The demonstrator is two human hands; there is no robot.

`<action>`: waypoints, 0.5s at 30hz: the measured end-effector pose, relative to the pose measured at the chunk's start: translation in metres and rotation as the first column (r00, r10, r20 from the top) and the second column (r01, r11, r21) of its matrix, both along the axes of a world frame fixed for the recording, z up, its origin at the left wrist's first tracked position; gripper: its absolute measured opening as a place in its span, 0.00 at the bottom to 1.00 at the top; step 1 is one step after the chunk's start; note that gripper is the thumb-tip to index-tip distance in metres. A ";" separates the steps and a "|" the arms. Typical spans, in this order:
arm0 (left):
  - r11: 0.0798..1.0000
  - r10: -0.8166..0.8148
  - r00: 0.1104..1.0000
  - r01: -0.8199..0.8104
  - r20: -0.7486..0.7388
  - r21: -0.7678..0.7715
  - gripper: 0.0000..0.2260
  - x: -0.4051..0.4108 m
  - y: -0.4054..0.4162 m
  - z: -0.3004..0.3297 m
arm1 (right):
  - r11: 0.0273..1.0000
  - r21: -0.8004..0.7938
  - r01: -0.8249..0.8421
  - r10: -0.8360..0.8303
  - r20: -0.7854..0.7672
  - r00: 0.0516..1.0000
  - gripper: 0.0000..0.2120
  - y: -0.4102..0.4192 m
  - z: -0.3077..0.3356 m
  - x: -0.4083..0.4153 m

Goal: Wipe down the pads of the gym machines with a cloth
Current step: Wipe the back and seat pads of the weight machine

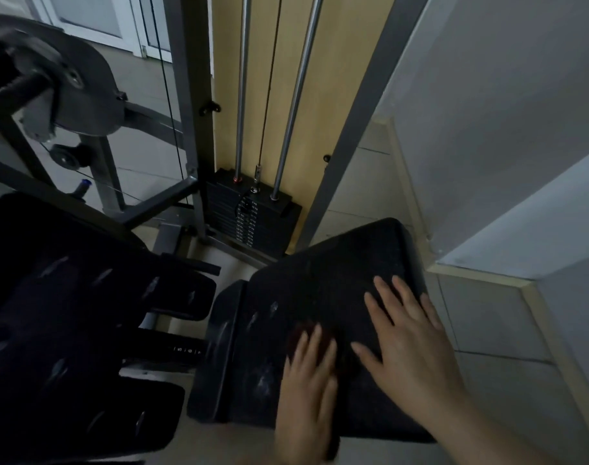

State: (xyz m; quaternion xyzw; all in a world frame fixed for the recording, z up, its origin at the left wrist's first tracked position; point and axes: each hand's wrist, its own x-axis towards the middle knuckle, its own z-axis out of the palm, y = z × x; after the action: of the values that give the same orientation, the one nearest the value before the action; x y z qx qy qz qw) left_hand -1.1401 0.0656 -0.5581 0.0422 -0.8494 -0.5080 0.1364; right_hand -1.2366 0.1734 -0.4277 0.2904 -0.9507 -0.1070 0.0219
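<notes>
Dark-red cloth point(297, 334) lies under left hand's point(308, 377) straight fingers. Right hand point(413, 333) is splayed flat on pad point(336, 263). Risk: cloth slips from under fingertips, so pale scuffs point(264, 379) beside them get missed.

Numerals 5, 6 on adjustment post point(185, 350)

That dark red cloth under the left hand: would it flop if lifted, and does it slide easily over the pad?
Probably floppy: the cloth lies flattened beneath the left hand, keeping no shape of its own. Likely light, since straight fingers alone cover it. It should slide fairly readily on the black pad, though blur hides its texture.
</notes>
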 end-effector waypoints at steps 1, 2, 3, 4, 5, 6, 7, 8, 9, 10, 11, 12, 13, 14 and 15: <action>0.999 -0.013 0.999 0.012 -0.035 -0.036 0.21 0.014 0.002 -0.011 | 0.999 0.051 0.016 -0.016 0.007 1.000 0.33 -0.003 0.001 0.000; 0.999 -0.021 0.999 0.020 -0.031 -0.033 0.21 0.015 0.000 -0.017 | 0.995 0.094 0.022 -0.023 0.008 1.000 0.35 -0.006 0.001 -0.001; 1.000 -0.025 1.000 0.025 -0.003 -0.015 0.21 0.004 -0.005 -0.017 | 0.992 0.127 0.025 -0.026 0.005 1.000 0.36 -0.008 0.002 -0.002; 1.000 -0.026 0.999 0.026 0.027 0.005 0.21 -0.013 -0.013 -0.015 | 0.988 0.151 0.032 -0.033 0.007 0.999 0.36 -0.009 0.002 -0.002; 0.999 -0.025 0.998 0.023 0.058 0.025 0.20 -0.033 -0.020 -0.013 | 0.985 0.163 0.049 -0.051 0.012 0.999 0.36 -0.010 0.003 -0.002; 1.000 -0.013 0.997 0.012 0.081 0.022 0.20 -0.056 -0.029 -0.011 | 0.984 0.169 0.065 -0.068 0.009 0.998 0.35 -0.011 0.004 -0.002; 1.000 0.003 0.994 -0.005 0.107 0.018 0.20 -0.080 -0.038 -0.010 | 0.981 0.175 0.080 -0.082 0.004 0.997 0.35 -0.012 0.004 -0.002; 1.000 0.027 0.991 -0.029 0.133 0.011 0.21 -0.103 -0.046 -0.011 | 0.978 0.185 0.092 -0.094 -0.001 0.996 0.35 -0.013 0.004 -0.002; 0.999 0.046 0.985 -0.048 0.167 0.007 0.21 -0.123 -0.053 -0.011 | 0.975 0.195 0.103 -0.105 -0.002 0.995 0.34 -0.015 0.005 -0.002; 0.999 0.052 0.980 -0.054 0.194 0.005 0.21 -0.135 -0.057 -0.012 | 0.974 0.200 0.109 -0.109 -0.006 0.994 0.34 -0.016 0.004 -0.002; 0.998 0.050 0.976 -0.054 0.210 0.012 0.21 -0.139 -0.057 -0.013 | 0.972 0.205 0.115 -0.115 -0.011 0.993 0.34 -0.017 0.004 -0.003; 0.998 0.054 0.978 -0.061 0.203 0.030 0.21 -0.135 -0.053 -0.014 | 0.969 0.214 0.120 -0.120 -0.014 0.993 0.33 -0.018 0.004 -0.003; 0.997 0.052 0.984 -0.062 0.169 0.054 0.21 -0.120 -0.049 -0.014 | 0.966 0.224 0.128 -0.127 -0.016 0.992 0.33 -0.018 0.003 -0.003; 0.997 0.032 0.993 -0.040 0.115 0.069 0.21 -0.097 -0.042 -0.014 | 0.964 0.227 0.136 -0.135 -0.019 0.991 0.33 -0.019 0.003 -0.003; 0.998 -0.004 0.998 0.000 0.062 0.069 0.22 -0.068 -0.035 -0.015 | 0.963 0.226 0.144 -0.143 -0.019 0.990 0.33 -0.020 0.002 -0.003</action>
State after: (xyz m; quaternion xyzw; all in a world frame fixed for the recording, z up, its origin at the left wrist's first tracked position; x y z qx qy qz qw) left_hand -1.2082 0.0310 -0.5728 0.0618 -0.8352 -0.5357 0.1081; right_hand -1.2400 0.1534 -0.4253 0.2214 -0.9507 -0.2165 -0.0181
